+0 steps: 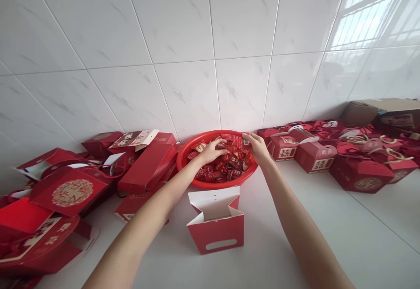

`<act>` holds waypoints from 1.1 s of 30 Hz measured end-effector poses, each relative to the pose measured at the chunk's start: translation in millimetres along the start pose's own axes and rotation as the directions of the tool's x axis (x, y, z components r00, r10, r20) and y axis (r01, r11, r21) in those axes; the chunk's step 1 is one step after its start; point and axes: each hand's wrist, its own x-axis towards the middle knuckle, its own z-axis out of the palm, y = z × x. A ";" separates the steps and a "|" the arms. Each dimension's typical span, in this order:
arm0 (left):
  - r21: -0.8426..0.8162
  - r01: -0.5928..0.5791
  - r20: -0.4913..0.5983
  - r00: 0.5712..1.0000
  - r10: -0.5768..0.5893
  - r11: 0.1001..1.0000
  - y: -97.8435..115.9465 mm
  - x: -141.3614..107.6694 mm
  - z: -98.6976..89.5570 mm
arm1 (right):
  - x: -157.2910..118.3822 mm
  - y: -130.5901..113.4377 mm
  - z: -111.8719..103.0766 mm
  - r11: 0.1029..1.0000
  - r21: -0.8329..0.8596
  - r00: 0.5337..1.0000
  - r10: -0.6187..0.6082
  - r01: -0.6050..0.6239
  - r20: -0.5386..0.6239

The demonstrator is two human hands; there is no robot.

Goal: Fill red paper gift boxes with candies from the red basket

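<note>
Against the wall sits a red plastic basket point(216, 186), with many red-wrapped candies point(229, 166) in it. My left hand point(213, 151) reaches over the candies, its thumb and fingers apart and nothing visible between them. At the basket's right rim my right hand point(257, 147) is closed on a red-wrapped candy point(246, 142). In front of the basket, between my forearms, a red paper box point(218, 232) stands upright with its white-lined top open. An oval cut-out shows on its near side.
Red gift boxes point(70, 190) lie in a jumbled pile on the left. On the right, closed red boxes point(316, 155), some with rope handles, stand in a group. A cardboard carton point(361, 113) is behind them. A white tiled wall point(183, 92) bounds the back of the white tabletop point(262, 245).
</note>
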 end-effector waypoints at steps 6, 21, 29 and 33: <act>0.228 -0.108 0.002 0.994 0.110 0.968 4.1 -4.6 7.4 | 3.0 1.9 -1.6 0.998 0.055 0.998 -0.035 0.038 -0.058; 0.305 -0.097 0.123 0.990 0.061 0.947 -7.6 -1.6 2.8 | 1.9 1.3 -0.9 1.000 0.019 1.000 -0.008 0.009 -0.027; 0.299 -0.023 -0.077 0.996 0.048 0.954 -11.8 15.4 -11.0 | 2.6 2.4 0.6 1.000 -0.007 0.999 0.002 -0.002 -0.039; 0.187 -0.003 -0.122 0.992 0.026 0.982 -15.8 35.7 -12.4 | 2.1 3.1 1.9 1.000 -0.024 0.999 -0.008 0.007 -0.036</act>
